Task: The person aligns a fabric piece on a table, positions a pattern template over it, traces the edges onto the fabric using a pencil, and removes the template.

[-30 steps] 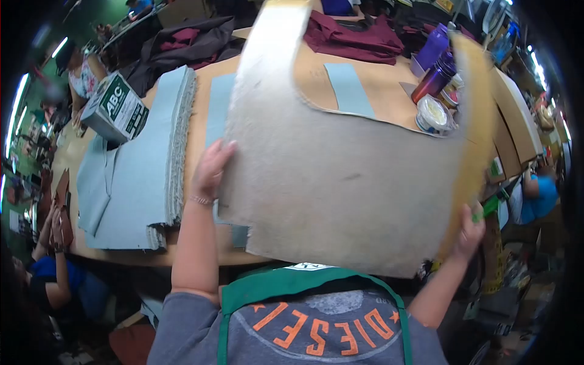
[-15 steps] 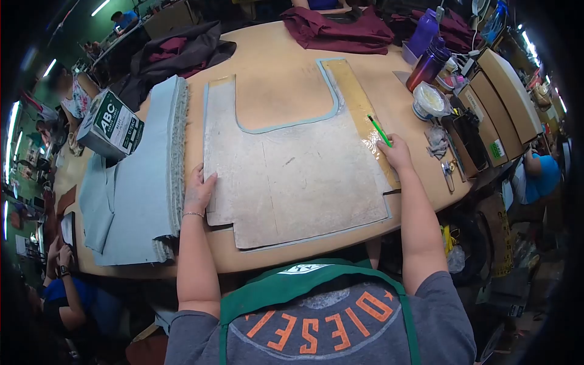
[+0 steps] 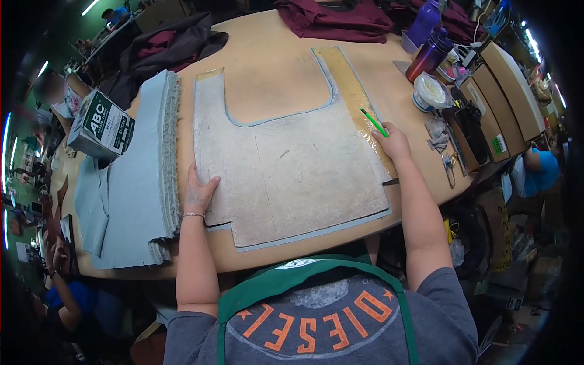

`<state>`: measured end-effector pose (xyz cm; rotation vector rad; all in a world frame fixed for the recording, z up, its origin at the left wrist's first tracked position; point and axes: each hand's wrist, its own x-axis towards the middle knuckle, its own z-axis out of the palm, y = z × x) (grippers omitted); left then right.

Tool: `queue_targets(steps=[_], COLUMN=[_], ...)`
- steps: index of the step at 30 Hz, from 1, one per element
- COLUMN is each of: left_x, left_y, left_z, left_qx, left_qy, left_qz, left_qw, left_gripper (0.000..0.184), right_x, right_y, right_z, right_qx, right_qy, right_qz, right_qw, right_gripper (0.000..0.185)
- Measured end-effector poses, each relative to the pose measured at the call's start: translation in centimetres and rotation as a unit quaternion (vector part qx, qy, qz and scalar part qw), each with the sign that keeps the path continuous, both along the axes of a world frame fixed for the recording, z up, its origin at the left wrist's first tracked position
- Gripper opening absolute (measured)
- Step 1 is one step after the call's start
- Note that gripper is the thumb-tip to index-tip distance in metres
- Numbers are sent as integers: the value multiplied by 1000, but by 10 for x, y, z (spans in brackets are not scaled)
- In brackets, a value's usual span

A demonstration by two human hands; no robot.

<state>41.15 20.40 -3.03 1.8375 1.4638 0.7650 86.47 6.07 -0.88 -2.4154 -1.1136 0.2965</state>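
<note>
A large, stiff, greyish-white U-shaped template (image 3: 304, 164) with a strip of shiny yellow tape along its right side is laid flat at the middle of a pale tan worktop (image 3: 267, 61). A thin rim of light-blue fabric sheet (image 3: 313, 232) is seen under it, along the curved cut-out and the near edge.

The template's left edge is touched by the left hand (image 3: 201, 191), which is held fairly wide, its thumb spread from the fingers and resting on the surface. A slim bright-green pen (image 3: 374, 123) is held in the right hand (image 3: 393, 142), closed around it over the taped right side, with the pen slanting up and to the left.

To the left, a thick stack of light-blue fabric (image 3: 137, 176) with frayed edges is topped by a rectangular white-and-green tin marked ABC (image 3: 102, 128). At the far side, dark grey and maroon cloth (image 3: 173, 48) is heaped on the left, and maroon cloth (image 3: 334, 21) is bunched near the middle. On the right are seen a purple-to-orange metallic bottle (image 3: 429, 55), a round plastic-covered tub (image 3: 431, 92), a crumpled grey rag (image 3: 437, 134) and brown cardboard boxes (image 3: 496, 115).
</note>
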Motion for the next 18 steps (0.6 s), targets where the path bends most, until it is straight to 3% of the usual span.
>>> queue_targets(steps=[7, 9, 18], left_x=[4, -1, -1], left_y=[-5, 1, -5], left_z=[16, 11, 14], left_qx=[-22, 2, 6], left_qy=[43, 108, 134], left_qz=[-55, -58, -62], left_qw=[997, 992, 989], left_gripper=[84, 89, 97], right_x=[6, 17, 26], right_y=[3, 0, -9], right_z=[15, 12, -10], right_qx=[-96, -98, -31], right_qy=[-34, -25, 45], right_qz=[48, 87, 83], right_qw=[994, 991, 995], right_gripper=[47, 48, 57])
